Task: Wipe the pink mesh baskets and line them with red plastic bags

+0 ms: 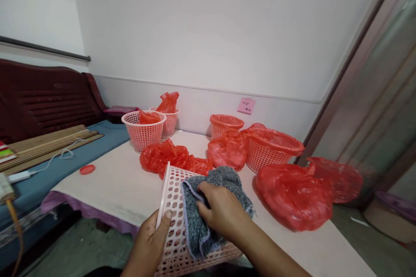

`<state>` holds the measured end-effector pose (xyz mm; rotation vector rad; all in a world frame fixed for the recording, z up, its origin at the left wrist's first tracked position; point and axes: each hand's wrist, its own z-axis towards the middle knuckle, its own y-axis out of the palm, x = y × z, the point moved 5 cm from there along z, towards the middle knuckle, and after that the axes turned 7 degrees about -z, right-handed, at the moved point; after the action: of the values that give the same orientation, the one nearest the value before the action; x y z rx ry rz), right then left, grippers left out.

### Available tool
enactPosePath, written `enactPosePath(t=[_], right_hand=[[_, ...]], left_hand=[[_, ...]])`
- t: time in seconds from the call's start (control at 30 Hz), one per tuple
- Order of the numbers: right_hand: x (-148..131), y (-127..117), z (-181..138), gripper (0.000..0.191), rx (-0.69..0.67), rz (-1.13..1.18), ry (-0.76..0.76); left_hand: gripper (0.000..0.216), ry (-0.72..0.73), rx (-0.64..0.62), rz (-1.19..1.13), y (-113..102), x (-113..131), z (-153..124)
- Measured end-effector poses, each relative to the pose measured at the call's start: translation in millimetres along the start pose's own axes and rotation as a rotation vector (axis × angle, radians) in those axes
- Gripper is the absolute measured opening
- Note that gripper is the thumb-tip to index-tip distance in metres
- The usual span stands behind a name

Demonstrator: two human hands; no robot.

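Pink perforated basket [177, 225] tipped on its side at the near edge of the table [123, 186], rim turned left, base toward the right. Probably light, thin moulded plastic: springy rather than rigid, likely to flex if squeezed mid-wall, smooth and a little slippery. Best gripped at the stiffer rolled rim, or with fingers hooked into the holes.

Left hand [147, 246] clasped on that rim, thumb laid across the lip, fingers hidden behind the wall. Right hand [221, 214] pressed down on a grey cloth [208, 207] draped over the basket's side, fingers curled into the fabric and gripping it. Cloth soft, nubbly, limp, seemingly absorbent; bunches anywhere it is pinched and clings to the lattice rather than sliding.

Just beyond the basket, crumpled red plastic bags [172, 158]; to its right, a larger full red bag [294, 197] and another [338, 179] past the table's edge. Thin film, crinkly, easy to tear. Further back from the basket, four more pink baskets: two near the wall at left [143, 132], each with a red bag inside, one small [225, 125] at centre, one wide [271, 149] at right.

On the wall behind the basket, a pink sticky note [246, 105] with handwriting too small to read. No brand or label legible anywhere. Left of the basket, off the table, a red lid [87, 169] on a blue surface, with a white cable [48, 162] and wooden slats [45, 145].
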<state>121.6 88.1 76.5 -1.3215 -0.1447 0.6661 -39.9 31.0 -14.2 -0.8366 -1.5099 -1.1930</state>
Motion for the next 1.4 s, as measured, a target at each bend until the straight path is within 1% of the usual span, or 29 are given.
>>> enactPosePath(t=[0.03, 0.1, 0.17, 0.2, 0.23, 0.27, 0.33, 0.37, 0.4, 0.47, 0.53, 0.63, 0.7, 0.77, 0.8, 0.87, 0.93, 0.97, 1.03, 1.1, 1.2, 1.27, 1.33, 1.4], right_hand=[[-1, -1, 3, 0.003, 0.013, 0.009, 0.0], [0, -8, 11, 0.014, 0.078, 0.052, 0.012], [-5, -16, 19, 0.021, 0.146, 0.121, -0.004], [-9, -18, 23, 0.02, 0.146, 0.181, -0.033], [-15, -17, 26, 0.016, 0.115, 0.254, -0.07], [-21, -14, 27, 0.016, 0.062, 0.333, -0.11], [-30, -4, 27, 0.041, -0.039, 0.467, -0.167], [-32, 1, 25, 0.049, -0.058, 0.518, -0.169], [-31, 5, 22, 0.05, -0.051, 0.565, -0.157], [-28, 12, 13, 0.041, 0.003, 0.647, -0.117], [-26, 19, 1, 0.037, 0.062, 0.691, -0.094], [-28, 33, -19, 0.042, 0.144, 0.745, -0.096], [-30, 47, -31, 0.046, 0.169, 0.843, -0.109], [-28, 58, -40, 0.046, 0.217, 0.909, -0.134], [-25, 61, -45, 0.043, 0.253, 0.899, -0.145], [-17, 60, -53, 0.037, 0.357, 0.755, -0.166], [-8, 53, -60, 0.038, 0.446, 0.491, -0.191], [-3, 49, -63, 0.043, 0.466, 0.344, -0.199], [4, 44, -68, 0.056, 0.457, 0.107, -0.206], [10, 44, -71, 0.06, 0.402, -0.018, -0.228], [15, 46, -72, 0.053, 0.369, -0.084, -0.304], [18, 44, -70, 0.039, 0.38, -0.064, -0.31], [22, 35, -67, 0.028, 0.417, 0.015, -0.296], [24, 20, -67, 0.023, 0.487, 0.108, -0.289]], left_hand=[[0.043, 0.001, 0.005, 0.008, 0, 1, -1], [0.045, -0.003, 0.019, 0.001, 1, 1, -4], [0.047, -0.02, 0.024, -0.029, 0, 1, -6], [0.048, -0.032, 0.015, -0.033, 0, 0, -6], [0.049, -0.04, -0.002, -0.025, -1, 0, -5], [0.048, -0.044, -0.025, -0.006, -2, -1, -4], [0.045, -0.032, -0.064, 0.043, -4, -2, -1], [0.043, -0.023, -0.077, 0.059, -5, -2, 0], [0.04, -0.02, -0.083, 0.062, -6, -3, 1], [0.039, -0.022, -0.076, 0.041, -7, -4, 2], [0.041, -0.015, -0.067, 0.008, -5, -3, 4], [0.046, -0.046, -0.088, -0.015, -1, -4, 9], [0.046, -0.055, -0.1, 0.035, 0, -3, 13], [0.044, -0.018, -0.095, 0.121, -1, 0, 17], [0.043, -0.001, -0.09, 0.163, -2, 1, 18], [0.04, 0.0, -0.093, 0.192, -2, 1, 18], [0.041, -0.032, -0.102, 0.169, 0, 0, 16], [0.043, -0.054, -0.105, 0.148, 0, 0, 14], [0.047, -0.092, -0.108, 0.113, 2, 0, 12], [0.051, -0.116, -0.101, 0.106, 4, 0, 12], [0.05, -0.115, -0.092, 0.103, 4, -1, 14], [0.048, -0.082, -0.069, 0.138, 2, -1, 15], [0.045, -0.031, -0.048, 0.204, 0, 2, 16], [0.042, -0.003, -0.035, 0.247, 0, 5, 14]])
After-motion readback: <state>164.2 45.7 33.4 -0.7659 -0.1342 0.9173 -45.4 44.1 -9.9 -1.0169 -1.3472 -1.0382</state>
